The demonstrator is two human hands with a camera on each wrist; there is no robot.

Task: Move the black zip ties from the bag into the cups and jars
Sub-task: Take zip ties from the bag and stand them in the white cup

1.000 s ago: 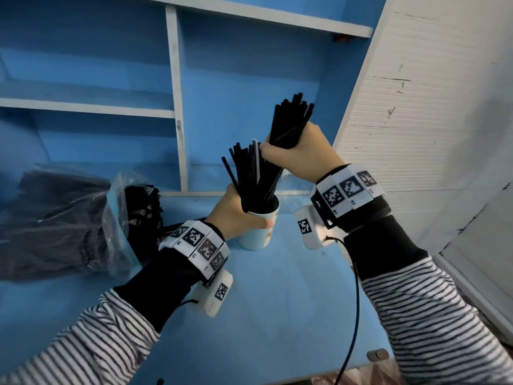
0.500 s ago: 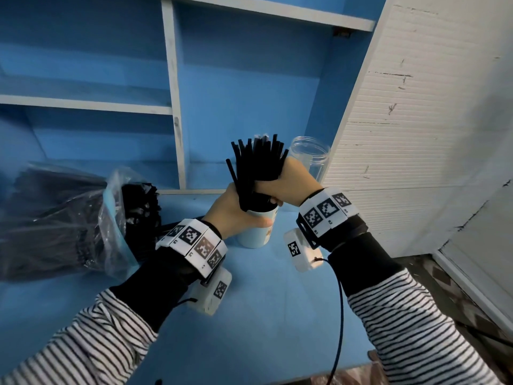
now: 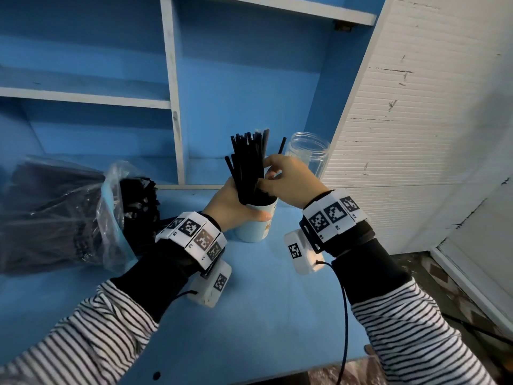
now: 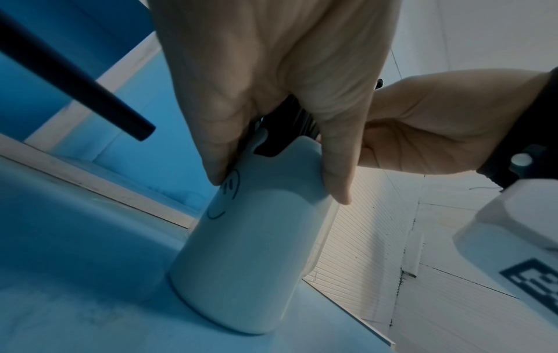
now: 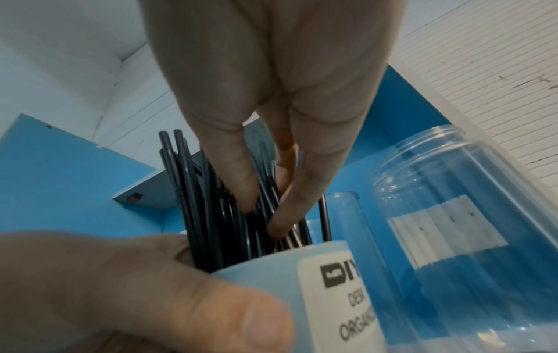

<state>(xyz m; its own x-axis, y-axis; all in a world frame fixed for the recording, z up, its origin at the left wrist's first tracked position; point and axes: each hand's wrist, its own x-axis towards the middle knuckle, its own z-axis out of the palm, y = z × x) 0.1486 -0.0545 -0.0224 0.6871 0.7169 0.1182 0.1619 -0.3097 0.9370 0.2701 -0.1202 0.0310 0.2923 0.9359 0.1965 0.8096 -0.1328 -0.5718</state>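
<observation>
A light blue cup (image 3: 256, 227) stands on the blue tabletop (image 3: 249, 315) with a bundle of black zip ties (image 3: 247, 165) upright in it. My left hand (image 3: 236, 207) grips the cup at its rim, thumb across the front; the left wrist view shows the cup (image 4: 250, 250) under my left hand (image 4: 281, 143). My right hand (image 3: 286, 179) reaches in from the right, and its straight fingers (image 5: 241, 181) touch the zip ties (image 5: 193, 203) above the cup (image 5: 271, 274). The clear plastic bag (image 3: 111, 215) of black ties lies at the left.
A clear, empty plastic jar (image 3: 308, 154) stands just behind and right of the cup, close to my right hand; the right wrist view has the jar (image 5: 468, 227) too. Blue shelves (image 3: 172, 107) rise behind and a white ribbed wall (image 3: 416, 134) closes the right side.
My right hand brought its raised bundle down into the cup and loosened its grip; its fingers now only touch the ties. My left hand kept hold of the cup.
</observation>
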